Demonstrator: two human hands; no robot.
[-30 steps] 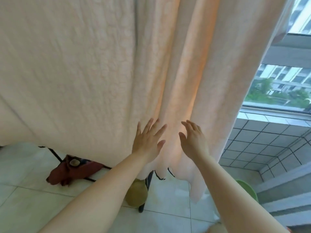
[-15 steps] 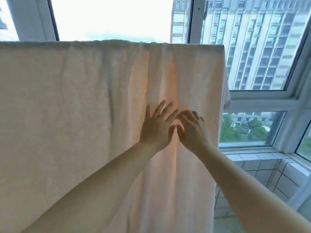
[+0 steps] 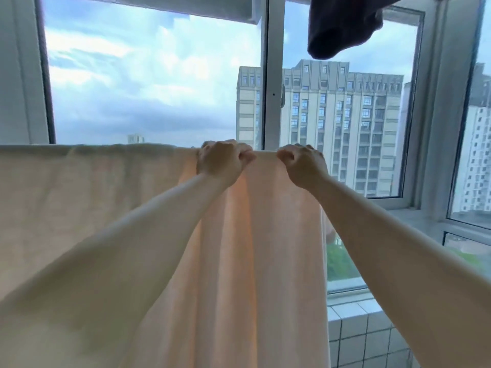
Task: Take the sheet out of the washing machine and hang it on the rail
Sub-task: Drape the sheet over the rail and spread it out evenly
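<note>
Cream cloth, the sheet (image 3: 87, 197), hung draped over the rail and fell in long folds from the left edge of the view (the rail itself was hidden under the fabric). At its top edge the left hand (image 3: 223, 163) gripped the fold with fingers curled over it; just beside, the right hand (image 3: 303, 166) gripped the same edge. Behind stood the window frame (image 3: 268, 75), and a dark garment (image 3: 342, 22) hung at upper right

Head cam, facing fwd, close behind sheet (image 3: 106, 195), toward window (image 3: 265, 75)
</note>
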